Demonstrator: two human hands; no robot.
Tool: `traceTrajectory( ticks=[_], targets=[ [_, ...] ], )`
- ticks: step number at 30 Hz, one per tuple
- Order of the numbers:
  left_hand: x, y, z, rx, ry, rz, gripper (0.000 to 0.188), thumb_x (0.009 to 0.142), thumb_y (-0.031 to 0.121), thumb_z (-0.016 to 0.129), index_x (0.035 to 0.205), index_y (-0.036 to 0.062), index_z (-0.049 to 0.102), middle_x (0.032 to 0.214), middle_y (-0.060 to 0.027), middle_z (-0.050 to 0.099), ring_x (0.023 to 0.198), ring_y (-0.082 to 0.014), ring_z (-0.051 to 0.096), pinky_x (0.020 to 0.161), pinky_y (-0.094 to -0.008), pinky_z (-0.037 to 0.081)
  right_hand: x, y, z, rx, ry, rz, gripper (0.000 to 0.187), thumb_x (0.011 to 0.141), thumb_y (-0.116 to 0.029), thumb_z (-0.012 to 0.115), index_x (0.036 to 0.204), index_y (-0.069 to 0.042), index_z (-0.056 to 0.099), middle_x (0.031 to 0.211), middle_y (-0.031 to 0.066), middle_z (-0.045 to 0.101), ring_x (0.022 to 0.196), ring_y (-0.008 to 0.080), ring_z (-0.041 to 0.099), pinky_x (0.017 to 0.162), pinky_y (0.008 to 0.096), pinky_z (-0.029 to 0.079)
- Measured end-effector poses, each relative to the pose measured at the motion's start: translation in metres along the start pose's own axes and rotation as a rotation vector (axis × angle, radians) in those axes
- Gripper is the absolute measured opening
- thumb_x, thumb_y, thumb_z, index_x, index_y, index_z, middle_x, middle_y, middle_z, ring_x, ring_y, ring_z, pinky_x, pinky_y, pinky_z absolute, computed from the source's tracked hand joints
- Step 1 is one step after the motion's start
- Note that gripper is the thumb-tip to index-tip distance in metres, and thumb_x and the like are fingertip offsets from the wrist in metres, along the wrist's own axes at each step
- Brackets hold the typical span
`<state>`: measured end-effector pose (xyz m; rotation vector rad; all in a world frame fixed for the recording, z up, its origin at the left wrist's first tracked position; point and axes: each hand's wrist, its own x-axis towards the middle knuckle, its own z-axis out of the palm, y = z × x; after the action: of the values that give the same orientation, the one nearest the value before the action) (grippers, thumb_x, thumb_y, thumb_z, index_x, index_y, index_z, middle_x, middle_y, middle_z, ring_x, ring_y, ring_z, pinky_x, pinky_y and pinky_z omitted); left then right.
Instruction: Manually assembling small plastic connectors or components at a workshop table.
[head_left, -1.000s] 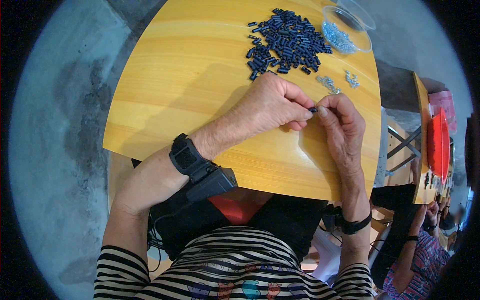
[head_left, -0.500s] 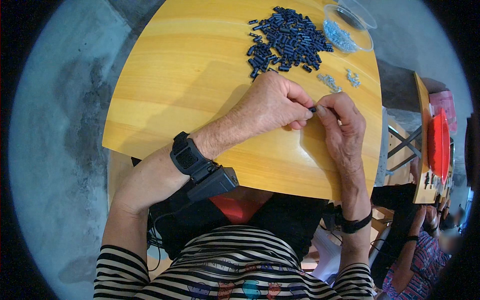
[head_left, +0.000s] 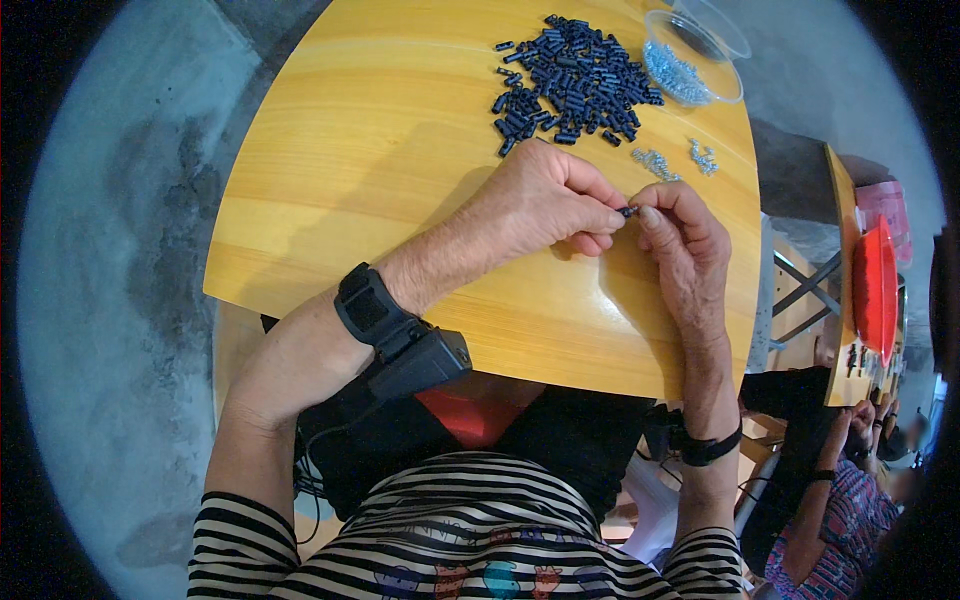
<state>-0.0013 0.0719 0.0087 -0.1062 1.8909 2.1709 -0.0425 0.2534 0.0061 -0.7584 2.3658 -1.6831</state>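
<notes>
black and small, a short piece (head_left: 628,211) sits between the two hands, just above the table near its right-hand side. the left hand (head_left: 550,205) pinches it between thumb and forefinger, the other fingers curled in below. the right hand (head_left: 692,245) has its thumb and forefinger drawn together at the piece's right end; whether they grip it, or something tiny beside it, i cannot tell.

beyond the hands, a pile of black tubular pieces (head_left: 590,85) is heaped on the yellow wooden table (head_left: 350,150). two little clusters of silvery bits, one on the left (head_left: 655,164) and one on the right (head_left: 703,157), lie between that pile and the right hand. at the far right edge stands a clear round tub (head_left: 741,88), with more silvery bits (head_left: 673,72) inside.

a black strap with a box (head_left: 425,365) circles the left wrist, a black band (head_left: 712,447) the right. off to the right, a red basin (head_left: 876,290) rests on another table (head_left: 845,220), near a person in a patterned top (head_left: 848,525).
</notes>
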Motion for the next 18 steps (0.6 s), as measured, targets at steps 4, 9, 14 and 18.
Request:
traceTrajectory(
  ticks=[4, 9, 14, 18],
  targets=[
    [-0.0003, 0.0004, 0.0007, -0.006, -0.012, -0.001, 0.018, 0.080, 0.008, 0.066, 0.093, -0.0046, 0.064, 0.075, -0.0099, 0.066, 0.063, -0.0114, 0.064, 0.057, -0.0212, 0.053, -0.0006, -0.0013, -0.0005, 0.053, -0.022, 0.061, 0.004, 0.083, -0.004, 0.059, 0.084, -0.001, 0.057, 0.073, 0.0001, 0.054, 0.068, 0.0078, 0.049, 0.062, 0.0217, 0.041],
    [0.0013, -0.0032, 0.0013, 0.013, -0.001, 0.022, 0.019, 0.079, 0.008, 0.067, 0.093, -0.0049, 0.064, 0.074, -0.0096, 0.066, 0.061, -0.0110, 0.063, 0.056, -0.0211, 0.053, 0.0004, 0.0038, -0.0018, -0.052, -0.021, 0.019, 0.004, 0.082, -0.003, 0.060, 0.082, -0.001, 0.057, 0.071, 0.0015, 0.053, 0.067, 0.0098, 0.050, 0.061, 0.0230, 0.041],
    [0.0013, -0.0024, 0.0017, 0.046, 0.010, 0.009, 0.018, 0.078, 0.007, 0.067, 0.092, -0.0050, 0.064, 0.073, -0.0099, 0.066, 0.060, -0.0110, 0.063, 0.055, -0.0209, 0.053, 0.0015, 0.0003, -0.0010, -0.306, -0.009, -0.215, 0.005, 0.079, -0.002, 0.061, 0.080, -0.001, 0.056, 0.071, 0.0084, 0.053, 0.067, 0.0200, 0.053, 0.062, 0.0283, 0.043],
    [0.0020, -0.0014, 0.0040, 0.066, 0.028, 0.000, 0.018, 0.078, 0.006, 0.067, 0.092, -0.0050, 0.065, 0.074, -0.0102, 0.066, 0.060, -0.0110, 0.063, 0.055, -0.0208, 0.053, 0.0024, 0.0020, -0.0019, -0.318, 0.004, -0.265, 0.004, 0.079, -0.002, 0.060, 0.080, -0.001, 0.056, 0.071, 0.0091, 0.053, 0.067, 0.0214, 0.054, 0.062, 0.0288, 0.043]
  ],
)
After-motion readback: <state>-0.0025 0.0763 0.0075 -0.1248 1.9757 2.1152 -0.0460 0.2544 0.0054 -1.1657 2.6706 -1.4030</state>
